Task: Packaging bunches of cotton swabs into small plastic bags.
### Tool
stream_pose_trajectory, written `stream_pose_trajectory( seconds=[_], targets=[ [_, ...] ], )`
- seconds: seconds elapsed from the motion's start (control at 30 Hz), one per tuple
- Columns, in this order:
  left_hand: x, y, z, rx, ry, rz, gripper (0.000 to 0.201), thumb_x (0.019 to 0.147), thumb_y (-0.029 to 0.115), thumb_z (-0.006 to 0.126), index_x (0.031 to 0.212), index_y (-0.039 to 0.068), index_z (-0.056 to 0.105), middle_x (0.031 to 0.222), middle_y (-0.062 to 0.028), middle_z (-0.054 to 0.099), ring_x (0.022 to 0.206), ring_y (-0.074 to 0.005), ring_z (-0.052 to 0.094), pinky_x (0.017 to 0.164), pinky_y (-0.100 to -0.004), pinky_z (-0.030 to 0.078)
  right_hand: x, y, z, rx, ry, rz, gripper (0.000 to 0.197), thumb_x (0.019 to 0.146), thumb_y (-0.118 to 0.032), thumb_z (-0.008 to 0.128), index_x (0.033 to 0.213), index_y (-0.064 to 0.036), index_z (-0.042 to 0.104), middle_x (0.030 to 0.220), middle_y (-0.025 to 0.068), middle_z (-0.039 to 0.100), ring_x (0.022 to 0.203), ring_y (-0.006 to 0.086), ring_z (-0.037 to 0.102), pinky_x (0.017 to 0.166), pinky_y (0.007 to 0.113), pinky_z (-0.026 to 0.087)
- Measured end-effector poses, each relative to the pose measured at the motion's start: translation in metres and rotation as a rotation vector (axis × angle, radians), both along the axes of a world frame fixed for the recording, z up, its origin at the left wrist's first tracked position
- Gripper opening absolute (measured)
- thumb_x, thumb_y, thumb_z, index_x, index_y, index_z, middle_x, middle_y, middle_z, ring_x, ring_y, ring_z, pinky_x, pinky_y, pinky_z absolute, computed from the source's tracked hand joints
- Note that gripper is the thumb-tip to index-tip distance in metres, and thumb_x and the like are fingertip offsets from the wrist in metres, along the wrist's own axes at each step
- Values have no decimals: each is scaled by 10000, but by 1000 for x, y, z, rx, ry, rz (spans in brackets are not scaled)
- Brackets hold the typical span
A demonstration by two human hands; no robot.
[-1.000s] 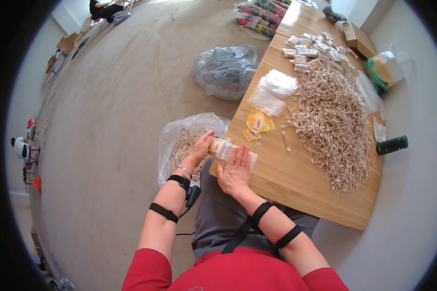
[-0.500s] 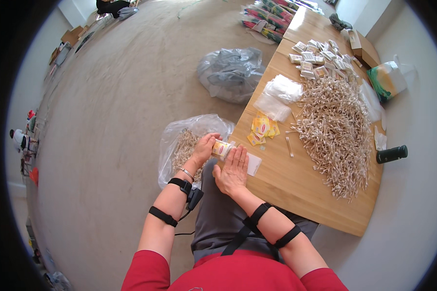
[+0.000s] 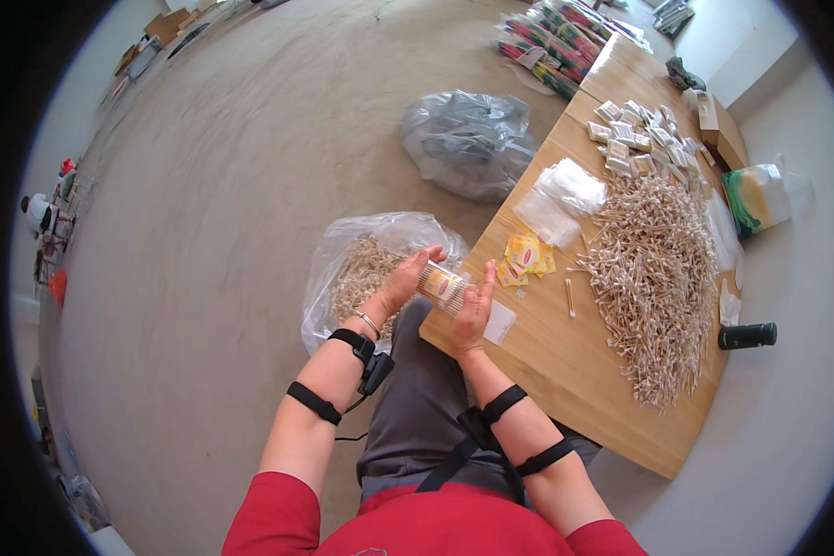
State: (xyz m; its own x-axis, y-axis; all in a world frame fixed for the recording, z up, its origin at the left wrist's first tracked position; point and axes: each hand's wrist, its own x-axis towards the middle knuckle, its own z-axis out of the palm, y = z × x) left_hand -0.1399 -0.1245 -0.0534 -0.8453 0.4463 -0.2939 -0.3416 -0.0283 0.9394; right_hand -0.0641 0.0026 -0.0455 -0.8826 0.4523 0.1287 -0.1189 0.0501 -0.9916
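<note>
Centre: packet (image 3: 452, 296) white with yellow-and-red label (image 3: 440, 281); right: cotton swabs (image 3: 653, 278) beige, white-tipped, surface (image 3: 565, 389) tan, wood-grained; lower centre: shirt (image 3: 445, 524) red.

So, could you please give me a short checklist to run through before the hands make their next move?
1. Swab packet supported between left hand and right hand: ok.
2. Packet's yellow label facing up toward the camera: ok.
3. Packet's open end sealed: cannot tell, too small to make out.
4. Spare yellow cards on the table, near the right hand: ok.
5. Clear bags lying beyond the cards: ok.
6. All tabletop swabs gathered in the large swab pile: not ok; loose swabs lie apart.
</note>
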Motion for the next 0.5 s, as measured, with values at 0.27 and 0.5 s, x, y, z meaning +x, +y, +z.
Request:
stream_pose_trajectory(
  seconds=[0.27, 0.5],
  targets=[
    [-4, 3, -8, 77, -44, -22, 599, 999, 470, 305, 1381, 17, 392, 1366, -154, 470, 1279, -219, 421, 1072, -325, 317, -18, -23, -6, 80, 22, -10, 559, 917, -213, 378, 1382, 84, 285, 1481, 237, 253, 1411, 347, 171, 1139, 392, 143],
    [-4, 3, -18, -28, 80, -24, 609, 995, 470, 318, 1381, 3, 380, 1364, -165, 466, 1283, -223, 413, 1081, -324, 300, -19, -27, -2, 161, -16, 4, 544, 894, -171, 377, 1372, 78, 311, 1463, 250, 286, 1400, 350, 203, 1139, 389, 151]
  ],
)
